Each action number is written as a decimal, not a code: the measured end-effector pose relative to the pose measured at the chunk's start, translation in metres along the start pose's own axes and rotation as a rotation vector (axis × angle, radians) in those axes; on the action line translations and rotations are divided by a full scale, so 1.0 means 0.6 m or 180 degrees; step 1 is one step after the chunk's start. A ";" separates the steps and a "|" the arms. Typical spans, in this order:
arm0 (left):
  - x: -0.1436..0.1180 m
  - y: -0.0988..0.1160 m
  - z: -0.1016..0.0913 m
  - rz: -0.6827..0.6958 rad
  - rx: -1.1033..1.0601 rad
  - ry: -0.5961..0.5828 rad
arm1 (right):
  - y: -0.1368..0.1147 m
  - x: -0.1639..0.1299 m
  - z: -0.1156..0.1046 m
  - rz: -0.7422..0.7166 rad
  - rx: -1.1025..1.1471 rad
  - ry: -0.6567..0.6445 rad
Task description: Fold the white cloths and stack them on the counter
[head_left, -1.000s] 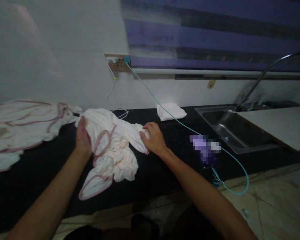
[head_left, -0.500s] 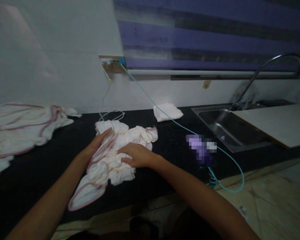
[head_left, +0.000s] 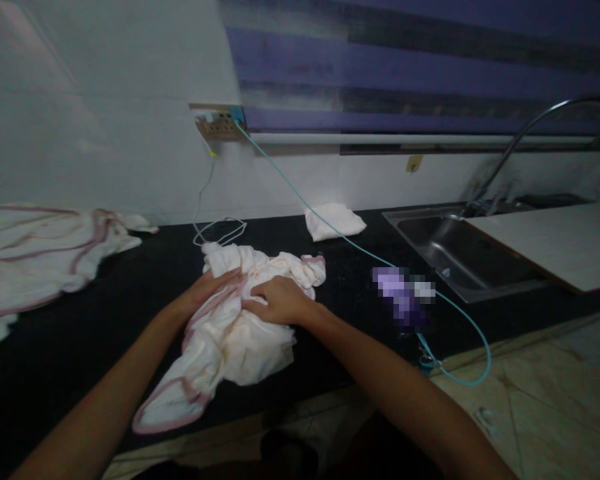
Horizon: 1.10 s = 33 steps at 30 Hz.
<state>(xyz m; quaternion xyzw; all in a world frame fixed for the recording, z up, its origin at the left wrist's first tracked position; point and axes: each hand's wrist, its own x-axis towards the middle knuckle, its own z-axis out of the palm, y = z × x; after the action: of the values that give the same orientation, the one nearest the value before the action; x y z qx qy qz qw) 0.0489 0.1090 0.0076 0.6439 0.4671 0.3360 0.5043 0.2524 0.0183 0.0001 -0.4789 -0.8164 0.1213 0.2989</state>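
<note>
Black and dimly lit, the bench (head_left: 80, 320) is being used to carry a crumpled white cloth with pink edging (head_left: 240, 320) near its front edge, one corner trailing toward the person. The cloth is being pressed by the left hand (head_left: 207, 293), fingers laid flat, and gripped by the right hand (head_left: 277, 300), fingers curled into its folds. A folded white cloth (head_left: 334, 220), a teal cable (head_left: 330, 230) and a steel sink (head_left: 460, 250) are lying to the right.

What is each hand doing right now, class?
Left hand: open, resting flat on the crumpled white pink-edged cloth.
Right hand: fingers curled, gripping the same cloth.
</note>
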 end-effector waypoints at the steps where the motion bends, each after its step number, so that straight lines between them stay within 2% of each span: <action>1: -0.001 0.000 0.004 -0.0013 -0.0060 -0.0085 | 0.001 0.000 0.000 0.0016 -0.0090 0.0026; 3: -0.006 0.004 0.012 -0.0072 -0.0169 -0.0303 | 0.003 -0.001 -0.002 0.0039 -0.0166 0.0052; 6: -0.014 0.011 0.023 -0.0075 -0.0165 -0.0371 | 0.004 -0.001 -0.009 0.0095 -0.0229 0.0005; 13: 0.003 -0.004 0.026 0.0048 -0.0280 -0.0081 | 0.002 -0.010 -0.021 0.0091 0.0023 0.0061; 18: 0.020 -0.016 0.021 0.0215 -0.0325 0.0150 | 0.011 -0.016 -0.011 -0.0334 0.0200 -0.0064; 23: 0.027 -0.026 0.012 0.0178 -0.0368 0.0217 | 0.022 -0.013 -0.008 -0.0533 0.0045 0.0157; 28: 0.021 -0.030 0.008 0.0023 -0.0538 0.0119 | 0.014 -0.011 -0.013 -0.0344 -0.0179 0.0258; 31: 0.008 -0.016 0.014 -0.0112 -0.0736 -0.0102 | 0.001 -0.013 -0.008 -0.0220 -0.0340 0.0225; 33: -0.003 0.000 0.023 -0.0262 -0.0802 -0.0115 | -0.007 -0.015 -0.006 -0.0136 -0.0495 0.0206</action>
<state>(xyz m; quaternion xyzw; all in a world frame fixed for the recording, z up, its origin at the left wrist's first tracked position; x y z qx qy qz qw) 0.0605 0.1029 0.0038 0.5618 0.4381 0.3594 0.6028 0.2548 0.0084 0.0016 -0.4868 -0.8233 0.0357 0.2896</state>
